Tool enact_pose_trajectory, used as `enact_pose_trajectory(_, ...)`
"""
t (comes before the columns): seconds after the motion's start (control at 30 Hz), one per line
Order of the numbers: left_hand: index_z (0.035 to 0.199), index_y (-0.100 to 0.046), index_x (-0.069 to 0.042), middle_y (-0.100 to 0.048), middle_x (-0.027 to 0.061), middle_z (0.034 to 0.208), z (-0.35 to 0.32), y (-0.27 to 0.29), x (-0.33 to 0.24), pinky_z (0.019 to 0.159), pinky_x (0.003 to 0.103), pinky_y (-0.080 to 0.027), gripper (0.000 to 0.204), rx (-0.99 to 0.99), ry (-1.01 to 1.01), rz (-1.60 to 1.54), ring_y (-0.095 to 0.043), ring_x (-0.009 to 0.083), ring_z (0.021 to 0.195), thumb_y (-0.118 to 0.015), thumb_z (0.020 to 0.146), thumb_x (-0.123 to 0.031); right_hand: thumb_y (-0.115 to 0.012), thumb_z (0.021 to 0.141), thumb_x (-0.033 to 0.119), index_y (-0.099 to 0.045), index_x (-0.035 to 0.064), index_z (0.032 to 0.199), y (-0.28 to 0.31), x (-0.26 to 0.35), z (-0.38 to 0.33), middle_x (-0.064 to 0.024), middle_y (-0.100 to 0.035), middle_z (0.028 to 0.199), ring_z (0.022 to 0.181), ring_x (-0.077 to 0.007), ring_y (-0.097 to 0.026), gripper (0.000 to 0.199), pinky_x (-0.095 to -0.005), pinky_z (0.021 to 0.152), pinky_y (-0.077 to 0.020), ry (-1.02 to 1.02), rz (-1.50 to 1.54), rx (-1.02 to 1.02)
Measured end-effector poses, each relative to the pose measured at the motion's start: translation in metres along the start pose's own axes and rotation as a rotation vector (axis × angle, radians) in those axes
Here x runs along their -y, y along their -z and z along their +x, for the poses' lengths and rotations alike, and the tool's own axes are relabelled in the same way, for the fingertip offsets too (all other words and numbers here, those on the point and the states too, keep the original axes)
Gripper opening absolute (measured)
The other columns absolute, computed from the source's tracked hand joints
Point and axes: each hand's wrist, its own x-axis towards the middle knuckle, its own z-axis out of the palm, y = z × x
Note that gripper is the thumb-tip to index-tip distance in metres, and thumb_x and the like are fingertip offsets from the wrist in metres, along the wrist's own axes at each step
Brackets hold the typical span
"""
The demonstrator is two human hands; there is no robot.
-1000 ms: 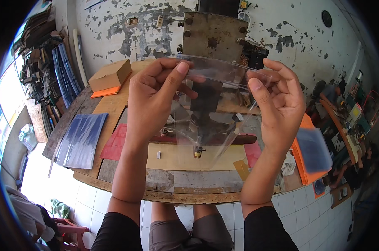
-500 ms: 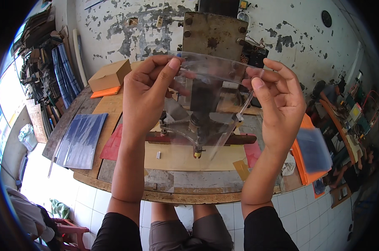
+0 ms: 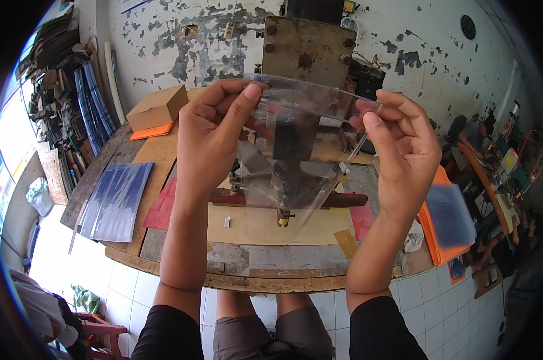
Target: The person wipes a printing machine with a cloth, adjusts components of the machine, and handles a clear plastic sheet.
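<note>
A clear plastic sleeve (image 3: 319, 135) hangs upright between my hands, above the worktable. My left hand (image 3: 220, 120) pinches its upper left corner between thumb and fingers. At the upper right corner my right hand (image 3: 403, 132) grips the edge with thumb and forefinger, its other fingers curled loosely. A narrow strip with a small clip-like piece (image 3: 343, 167) runs down the sleeve's right edge. Through the film shows a heavy metal press (image 3: 307, 54) with a dark red bar (image 3: 349, 200) low across the table.
Clear plastic sheets (image 3: 118, 201) are stacked at the table's left. Orange folders (image 3: 433, 240) lie at the right under another clear stack (image 3: 451, 216). A cardboard box (image 3: 157, 108) stands at the back left. A small white piece (image 3: 227, 222) lies on the tan board (image 3: 256, 231).
My right hand has shifted very slightly right and down with its corner of the sleeve. The left hand stays almost where it was.
</note>
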Motion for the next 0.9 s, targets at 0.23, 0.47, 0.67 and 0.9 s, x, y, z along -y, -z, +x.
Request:
enact_pose_trajectory(0.23,0.117,-0.077,0.002,-0.079,0.0046,0.094,0.001,0.0,0.001,0.059,0.023,-0.046,0.029,0.019,0.016,0.001,-0.078,0.0123,0.073,-0.071,0.111,-0.026,-0.074,0.1,-0.007,-0.071,-0.009,0.123,-0.001,0.002,-0.001,-0.0165,-0.079,0.105,0.105,-0.0231,-0.079,0.023,-0.0381,0.091,-0.0692,-0.032,0.054,-0.025)
enact_pose_trajectory(0.47,0.119,-0.076,0.003,-0.084,0.0074,0.096,0.0,-0.002,-0.001,0.062,0.022,-0.049,0.029,0.018,0.021,0.001,-0.076,0.0093,0.073,-0.072,0.111,-0.025,-0.073,0.099,-0.009,-0.07,-0.0092,0.126,0.003,0.003,-0.002,-0.0176,-0.08,0.105,0.104,-0.0246,-0.08,0.027,-0.0399,0.092,-0.0695,-0.039,0.074,-0.015)
enact_pose_trajectory(0.67,0.119,-0.076,0.003,-0.085,0.0084,0.095,0.0,0.0,-0.003,0.062,0.022,-0.049,0.029,0.013,0.019,0.003,-0.076,0.0091,0.072,-0.071,0.111,-0.024,-0.072,0.103,0.0,-0.069,-0.0065,0.133,0.007,0.004,0.001,-0.0183,-0.081,0.11,0.098,-0.023,-0.081,0.031,-0.0297,0.078,-0.0629,-0.096,-0.005,-0.007)
enact_pose_trajectory(0.9,0.119,-0.076,0.003,-0.085,0.0087,0.094,0.0,0.001,-0.002,0.062,0.021,-0.048,0.03,0.017,0.026,-0.003,-0.075,0.009,0.071,-0.071,0.111,-0.026,-0.072,0.104,0.004,-0.07,-0.0046,0.131,0.008,0.002,0.001,-0.0149,-0.082,0.111,0.093,-0.0166,-0.08,0.029,-0.0254,0.077,-0.0574,-0.108,-0.003,-0.048)
